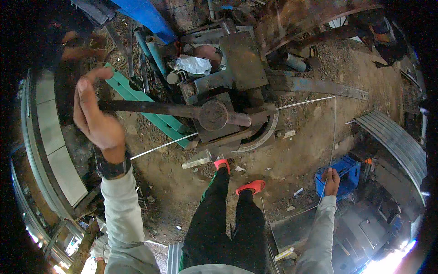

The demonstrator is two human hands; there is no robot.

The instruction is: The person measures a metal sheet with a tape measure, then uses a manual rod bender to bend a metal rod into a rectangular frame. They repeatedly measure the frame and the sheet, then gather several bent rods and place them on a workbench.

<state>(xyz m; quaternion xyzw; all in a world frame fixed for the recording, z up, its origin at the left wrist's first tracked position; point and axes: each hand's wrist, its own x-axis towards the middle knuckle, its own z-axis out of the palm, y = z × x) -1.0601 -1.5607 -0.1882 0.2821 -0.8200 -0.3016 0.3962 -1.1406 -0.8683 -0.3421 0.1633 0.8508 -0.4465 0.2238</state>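
My left hand (98, 112), wearing a dark wristband, is raised beside the outer end of a dark metal lever (155, 108). Its fingers are stretched and slightly curved; whether the palm touches the lever is unclear. The lever runs to a round boss (213, 115) on a heavy, rusty bending machine (244, 59). A thin metal rod (306, 102) passes through the machine, sticking out on both sides. On the right it has a sharp corner and runs back toward me. My right hand (331, 182) is closed around this length, above a blue crate.
The blue plastic crate (349, 176) stands on the dirt floor at right, near corrugated metal sheets (392, 146). A green perforated bar (159, 121) lies under the lever. Pale panels (57, 137) line the left side. A flat steel bar (319, 85) extends right of the machine.
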